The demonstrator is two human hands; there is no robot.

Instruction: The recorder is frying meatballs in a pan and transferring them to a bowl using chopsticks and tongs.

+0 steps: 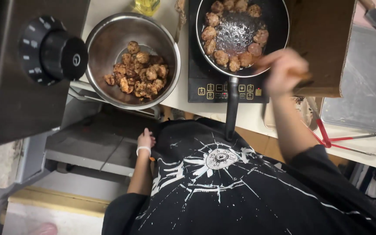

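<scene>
Meatballs [236, 32] ring a black frying pan [279, 17] on an induction hob [196, 82] at the upper centre of the frame. Just right of the pan, the right hand [283, 72], blurred, is closed around a wooden utensil [303, 76], arm raised. Lower left, the left hand [146, 140] rests against the dark shirt [223, 187], fingers loosely curled, holding nothing, below a steel bowl [105, 43] of browned pieces.

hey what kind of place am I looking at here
Most likely a kitchen: a frying pan of meatballs sits on an induction cooktop, beside a steel bowl of fried pieces and red-handled tongs.
</scene>
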